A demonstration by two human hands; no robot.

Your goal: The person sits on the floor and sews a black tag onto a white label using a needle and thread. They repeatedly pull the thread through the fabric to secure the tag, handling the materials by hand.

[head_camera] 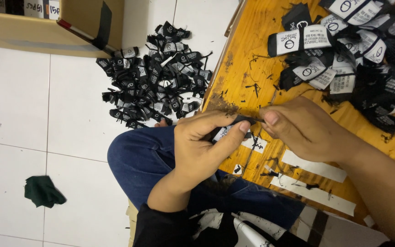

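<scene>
My left hand (204, 146) and my right hand (305, 128) meet over the edge of an orange wooden board (252, 45). Both pinch the same small black fabric label (245, 120) between thumb and fingers, one at each end. Under my left fingers a black-and-white label piece (222, 132) shows. My knee in blue jeans (138, 155) lies below the left hand.
A heap of black and white labels (353, 50) covers the board's far right. Another pile of labels (154, 77) lies on the white tiled floor, beside a cardboard box (46, 27). A dark green cloth (42, 191) lies on the floor. White paper strips (314, 167) sit on the board.
</scene>
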